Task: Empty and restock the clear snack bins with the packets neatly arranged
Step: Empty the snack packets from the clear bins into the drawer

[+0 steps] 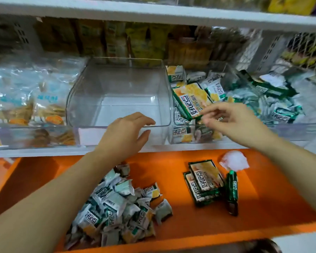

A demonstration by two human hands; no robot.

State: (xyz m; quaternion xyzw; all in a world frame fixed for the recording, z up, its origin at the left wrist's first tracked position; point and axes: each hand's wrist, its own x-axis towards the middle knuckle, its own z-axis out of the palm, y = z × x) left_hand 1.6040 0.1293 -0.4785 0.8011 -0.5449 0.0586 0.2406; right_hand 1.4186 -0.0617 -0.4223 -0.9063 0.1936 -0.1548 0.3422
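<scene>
- Currently left hand (125,133), fingers loose and apart, rests at the front rim of empty clear plastic bin (117,92).
- Right hand (232,119) pinches green-edged yellow flat packet (192,99) just right of that bin.

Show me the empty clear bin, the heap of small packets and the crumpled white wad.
Empty clear bin (128,106): head view, its bare floor.
Heap of small packets (117,207): head view, heap's middle.
Crumpled white wad (233,162): head view, its centre.
</scene>
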